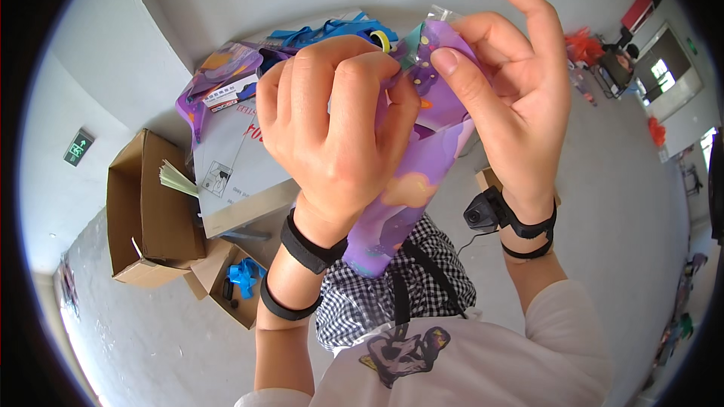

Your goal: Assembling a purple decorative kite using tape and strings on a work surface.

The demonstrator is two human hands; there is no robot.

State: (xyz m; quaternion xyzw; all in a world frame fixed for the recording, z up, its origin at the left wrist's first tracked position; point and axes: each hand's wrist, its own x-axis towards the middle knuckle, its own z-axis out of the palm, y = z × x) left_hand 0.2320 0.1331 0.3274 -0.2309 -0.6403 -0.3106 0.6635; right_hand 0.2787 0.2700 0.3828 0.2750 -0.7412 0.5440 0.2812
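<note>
1. Both hands are up close to the camera, working on the same purple plastic pouch [411,196]. It's held in mid-air between them, above the person's lap, with its lower end hanging down toward a checkered garment [377,298].
2. Left hand [332,120] is curled tight around the pouch's upper part, fingers folded over the front, knuckles facing the camera.
3. Right hand [505,98] pinches the top corner of the pouch between thumb and the side of a finger, right at the clear plastic edge [441,13]. Its index finger sticks straight up, free of the pouch.
4. Pouch has orange and pale blobs printed on it, plus small light dots near the top.
5. Each wrist wears black straps, and the right one carries a small black camera unit [480,213].
6. Behind the hands there's a table [241,215] with more purple packaging [219,75] and some blue stuff [332,30].
7. Down on the floor to the left: an open cardboard box [143,211], and a smaller box [226,275] with blue bits [245,275] inside.
</note>
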